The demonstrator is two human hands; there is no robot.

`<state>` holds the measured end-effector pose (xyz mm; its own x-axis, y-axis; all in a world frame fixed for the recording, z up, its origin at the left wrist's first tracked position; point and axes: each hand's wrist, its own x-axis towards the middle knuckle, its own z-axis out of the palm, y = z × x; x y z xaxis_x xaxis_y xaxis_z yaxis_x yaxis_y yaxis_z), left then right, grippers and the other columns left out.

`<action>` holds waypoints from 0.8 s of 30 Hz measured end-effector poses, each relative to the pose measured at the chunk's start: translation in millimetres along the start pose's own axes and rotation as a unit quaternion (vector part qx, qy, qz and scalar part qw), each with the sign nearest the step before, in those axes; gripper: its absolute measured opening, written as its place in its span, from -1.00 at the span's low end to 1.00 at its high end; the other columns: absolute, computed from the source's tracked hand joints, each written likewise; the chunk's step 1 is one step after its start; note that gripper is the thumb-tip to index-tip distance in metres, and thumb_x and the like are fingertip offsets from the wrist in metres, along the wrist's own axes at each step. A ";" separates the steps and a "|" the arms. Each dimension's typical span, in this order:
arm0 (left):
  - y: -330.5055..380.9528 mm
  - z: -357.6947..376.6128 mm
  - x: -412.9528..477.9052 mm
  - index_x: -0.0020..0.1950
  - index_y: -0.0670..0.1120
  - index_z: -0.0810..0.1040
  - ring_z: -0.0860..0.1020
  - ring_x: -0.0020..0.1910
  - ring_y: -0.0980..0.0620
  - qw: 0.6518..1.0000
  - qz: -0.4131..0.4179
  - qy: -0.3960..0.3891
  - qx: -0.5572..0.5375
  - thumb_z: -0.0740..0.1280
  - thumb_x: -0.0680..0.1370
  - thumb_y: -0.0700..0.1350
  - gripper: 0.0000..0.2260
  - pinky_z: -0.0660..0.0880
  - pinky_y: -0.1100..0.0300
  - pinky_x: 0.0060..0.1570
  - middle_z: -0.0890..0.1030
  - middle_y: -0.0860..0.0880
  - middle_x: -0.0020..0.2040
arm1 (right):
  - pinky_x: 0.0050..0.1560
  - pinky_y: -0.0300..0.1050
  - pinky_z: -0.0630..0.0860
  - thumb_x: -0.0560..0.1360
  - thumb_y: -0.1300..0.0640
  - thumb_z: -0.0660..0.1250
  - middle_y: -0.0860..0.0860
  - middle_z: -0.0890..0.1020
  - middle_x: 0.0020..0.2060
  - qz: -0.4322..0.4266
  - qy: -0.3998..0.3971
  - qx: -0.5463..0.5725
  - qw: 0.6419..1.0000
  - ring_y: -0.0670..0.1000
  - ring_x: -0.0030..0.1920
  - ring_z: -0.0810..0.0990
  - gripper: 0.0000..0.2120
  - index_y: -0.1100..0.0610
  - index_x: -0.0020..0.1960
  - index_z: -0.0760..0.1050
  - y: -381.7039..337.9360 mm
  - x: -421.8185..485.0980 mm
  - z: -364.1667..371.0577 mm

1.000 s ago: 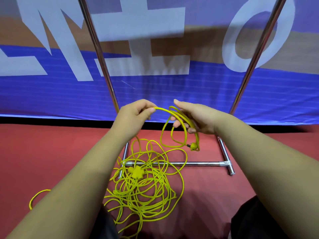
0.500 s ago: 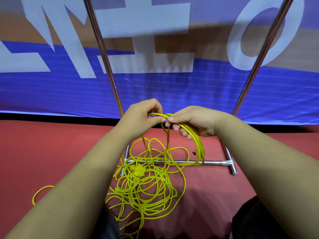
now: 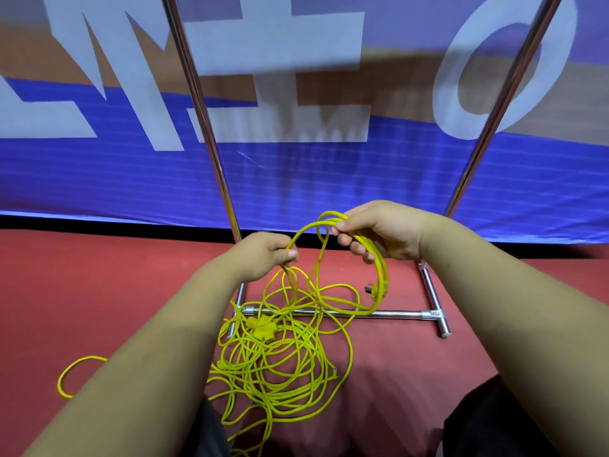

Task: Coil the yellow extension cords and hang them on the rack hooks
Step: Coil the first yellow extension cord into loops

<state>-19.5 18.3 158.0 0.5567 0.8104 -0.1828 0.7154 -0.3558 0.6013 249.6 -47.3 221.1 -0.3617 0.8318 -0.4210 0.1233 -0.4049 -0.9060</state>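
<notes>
Left hand point(image 3: 263, 255), grip pinched on one strand of the yellow extension cord point(image 3: 380, 268); tangled remainder heaped on the red floor point(image 3: 99, 291) at 6 o'clock, across the rack base bar point(image 3: 389, 313). Right hand point(image 3: 385, 232), grip curled round gathered loops, plug point(image 3: 375, 293) dangling at 6 o'clock.

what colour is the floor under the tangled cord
Red; the floor shows best in the head view.

Bare forearms point(image 3: 155, 357), dark trousers point(image 3: 494, 420)
</notes>
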 end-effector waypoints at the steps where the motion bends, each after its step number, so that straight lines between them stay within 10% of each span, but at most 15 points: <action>1: 1.4 -2.8 0.9 0.02 0.06 0.69 0.67 -0.06 0.05 1.000 0.005 0.027 0.010 0.36 0.67 0.00 -0.88 0.56 0.06 0.05 0.71 0.05 -0.12 | -0.44 -0.20 0.38 0.67 0.12 0.27 0.01 0.56 -0.24 0.013 -0.003 -0.002 1.000 -0.06 -0.39 0.48 -0.83 0.13 -0.01 0.60 0.6 -1.0 -0.2; 8: 30.1 -18.9 5.9 0.31 0.27 0.60 0.52 -0.06 -0.03 0.953 0.130 0.125 0.243 0.28 0.69 0.03 -0.77 0.50 0.01 -0.13 0.41 0.05 -0.13 | -0.43 -0.19 0.21 0.67 -0.02 0.32 -0.05 0.46 -0.33 -0.002 0.011 -0.003 1.000 -0.08 -0.45 0.33 -0.78 0.14 0.00 0.57 -3.5 -5.0 -2.5; 16: 34.8 -22.5 -3.1 0.27 0.15 0.64 0.57 0.00 0.13 0.969 0.161 0.180 0.043 0.34 0.68 -0.01 -0.81 0.52 0.11 0.06 0.64 0.14 -0.04 | -0.36 -0.12 0.28 0.64 0.14 0.17 -0.01 0.44 -0.30 0.018 -0.004 -0.028 0.999 -0.04 -0.44 0.32 -0.78 0.17 0.08 0.59 -2.1 -3.3 -1.2; 24: 33.7 10.8 13.6 0.37 0.16 0.49 0.56 -0.18 0.12 0.990 0.002 0.141 -0.001 0.56 0.42 0.22 -0.43 0.44 0.15 -0.21 0.57 0.09 -0.21 | -0.52 -0.21 0.12 0.55 0.14 0.14 -0.07 0.20 -0.36 0.010 -0.037 0.038 0.999 -0.08 -0.49 0.06 -0.90 0.09 -0.07 0.43 -8.1 4.0 8.7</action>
<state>16.8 12.3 167.4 0.4193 0.9068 0.0434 0.7124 -0.3583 0.6034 239.1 -44.0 227.2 -0.4279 0.7939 -0.4320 0.0614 -0.4514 -0.8902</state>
